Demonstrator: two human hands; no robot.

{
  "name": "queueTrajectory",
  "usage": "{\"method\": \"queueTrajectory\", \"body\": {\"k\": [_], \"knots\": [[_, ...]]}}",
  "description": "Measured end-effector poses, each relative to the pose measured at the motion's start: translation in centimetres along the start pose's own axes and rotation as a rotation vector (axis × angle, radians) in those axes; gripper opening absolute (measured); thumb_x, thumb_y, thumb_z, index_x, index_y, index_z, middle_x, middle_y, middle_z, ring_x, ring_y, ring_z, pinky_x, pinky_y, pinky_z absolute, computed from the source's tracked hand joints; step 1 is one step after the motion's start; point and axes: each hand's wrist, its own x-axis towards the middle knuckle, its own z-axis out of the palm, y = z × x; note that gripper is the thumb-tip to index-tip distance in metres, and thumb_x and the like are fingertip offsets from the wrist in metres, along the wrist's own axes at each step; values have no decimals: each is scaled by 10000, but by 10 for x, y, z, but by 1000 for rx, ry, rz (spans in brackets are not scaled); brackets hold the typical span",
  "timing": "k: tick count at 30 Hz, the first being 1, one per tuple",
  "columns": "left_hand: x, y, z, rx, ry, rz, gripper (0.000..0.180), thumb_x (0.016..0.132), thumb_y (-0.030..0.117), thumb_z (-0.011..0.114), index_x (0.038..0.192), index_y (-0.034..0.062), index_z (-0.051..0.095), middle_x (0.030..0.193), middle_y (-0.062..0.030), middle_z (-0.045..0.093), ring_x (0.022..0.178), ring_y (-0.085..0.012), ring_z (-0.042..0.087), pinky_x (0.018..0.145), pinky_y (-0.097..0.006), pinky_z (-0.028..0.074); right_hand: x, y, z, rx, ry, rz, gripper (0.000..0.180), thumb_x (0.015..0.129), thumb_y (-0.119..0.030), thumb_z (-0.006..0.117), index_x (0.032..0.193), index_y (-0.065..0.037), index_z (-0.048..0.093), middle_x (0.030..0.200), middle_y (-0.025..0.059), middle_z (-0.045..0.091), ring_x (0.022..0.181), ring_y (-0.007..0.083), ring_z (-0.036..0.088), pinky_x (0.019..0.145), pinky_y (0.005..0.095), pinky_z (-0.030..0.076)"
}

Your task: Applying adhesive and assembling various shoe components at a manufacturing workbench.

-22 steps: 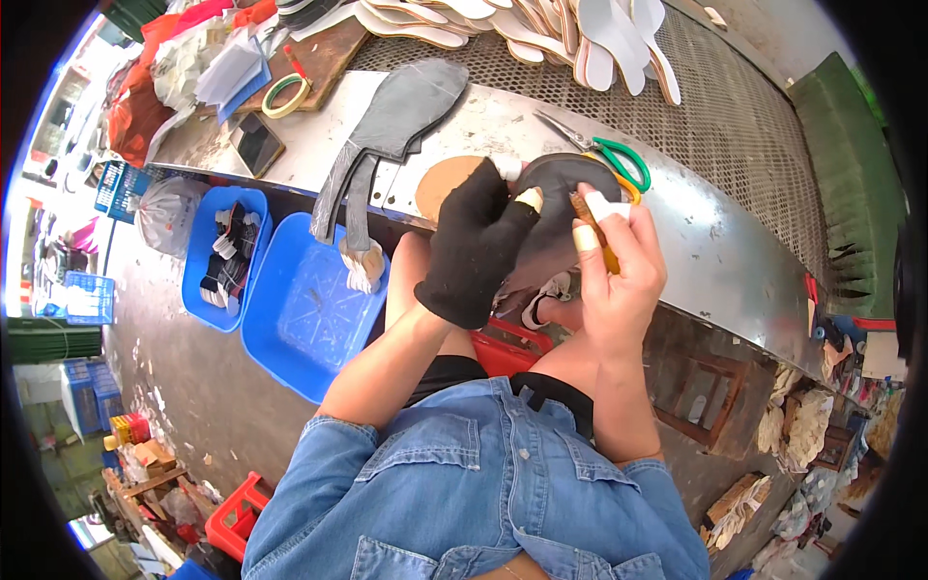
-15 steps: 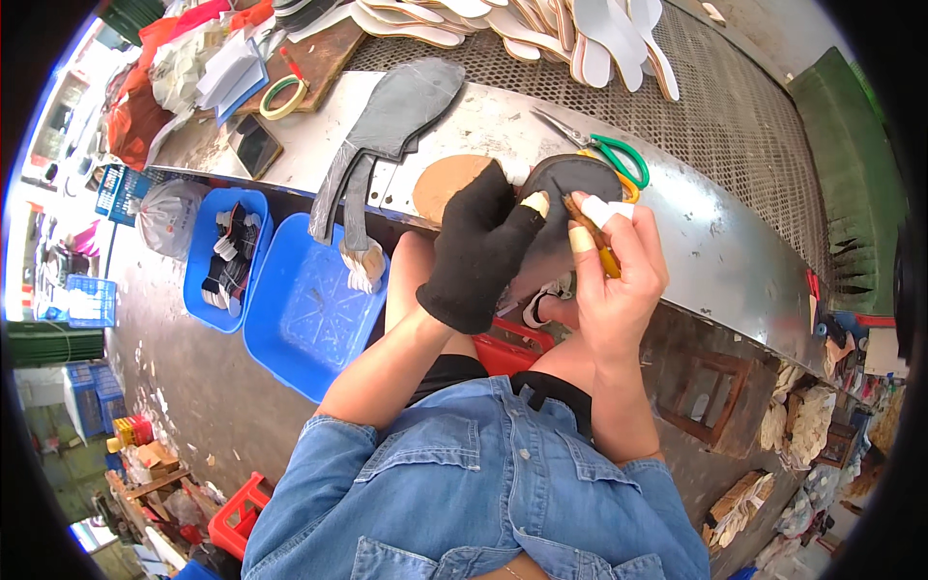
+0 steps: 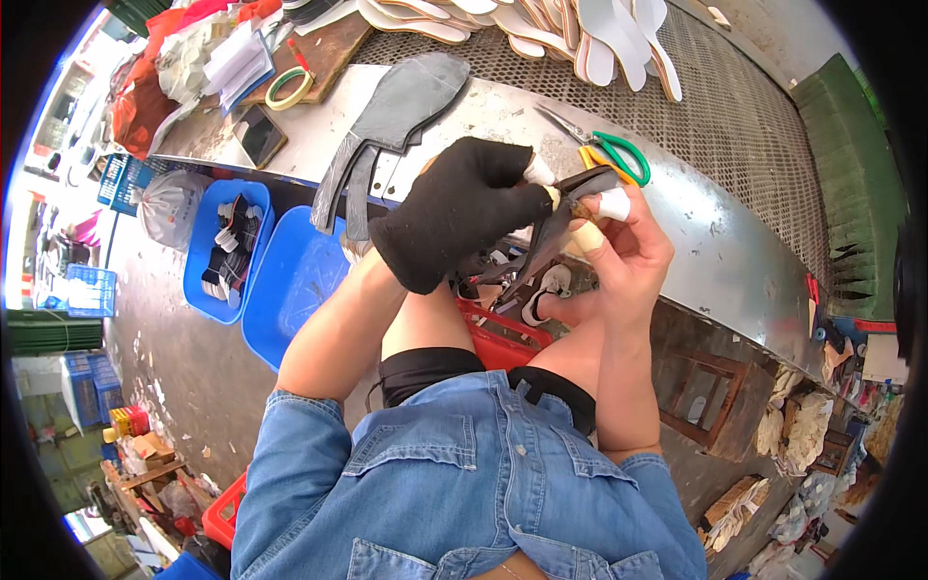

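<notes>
My left hand (image 3: 464,213), in a black fingerless glove with tape on thumb and fingertip, is closed on the edge of a black shoe-shaped piece (image 3: 553,232), which I see tilted nearly edge-on. My right hand (image 3: 623,237), bare with white and yellowish tape on its fingers, pinches a small brown tool (image 3: 580,210) against the piece's upper edge. Most of that tool is hidden by the fingers. On the metal bench behind lie green- and yellow-handled scissors (image 3: 619,159) and, to the left, a stack of grey sole-shaped pieces (image 3: 406,101).
Many white-and-tan insoles (image 3: 609,39) are heaped on the mesh surface at the back. A tape roll (image 3: 288,89) and a phone (image 3: 259,137) lie at the bench's left. Blue bins (image 3: 300,290) stand on the floor at left. A red stool (image 3: 498,333) is between my legs.
The black piece has turned from lying face-up to nearly edge-on. My left hand has rolled over and shifted left, now covering the tan round piece. My right hand stays beside it, still pinching.
</notes>
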Motion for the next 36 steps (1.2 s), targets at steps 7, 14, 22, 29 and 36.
{"method": "queueTrajectory", "body": {"k": [7, 14, 22, 29, 36], "knots": [[-4, 13, 0, -315, -166, -116, 250, 827, 209, 649, 905, -28, 664, 779, -77, 654, 675, -122, 621, 630, -250, 522, 3, -5, -12, 68, -39, 10, 247, 721, 91, 707, 952, 25, 650, 935, 43, 579, 817, 102, 588, 710, 223, 476], [20, 9, -24, -160, -580, -184, 285, 774, 121, 683, 1005, -41, 638, 902, -54, 661, 862, -114, 597, 723, -256, 521, 22, -24, -25, -173, -354, -89, 246, 647, 67, 751, 879, -5, 712, 800, 45, 605, 724, 121, 588, 608, 232, 457], [19, 13, -39, 94, -559, -125, 302, 773, 141, 633, 1024, -29, 638, 937, -72, 652, 844, -100, 587, 703, -252, 504, 16, -14, -19, -182, -341, -187, 229, 664, 61, 737, 881, -4, 702, 805, 42, 595, 702, 114, 569, 599, 233, 439], [19, -8, -38, -453, -45, 36, 203, 882, 246, 518, 852, 47, 547, 773, -15, 493, 709, -114, 510, 655, -269, 451, -16, 16, -47, -403, -333, 366, 264, 716, -14, 732, 953, 16, 620, 758, -7, 542, 586, 52, 460, 537, 217, 391], [14, -6, -3, 48, 156, 164, 226, 870, 218, 562, 885, -7, 573, 743, -37, 555, 701, -118, 497, 642, -302, 418, 26, -33, -2, -751, -214, -383, 383, 680, -66, 763, 1046, -73, 653, 738, 45, 480, 560, 160, 471, 487, 299, 375]]}}
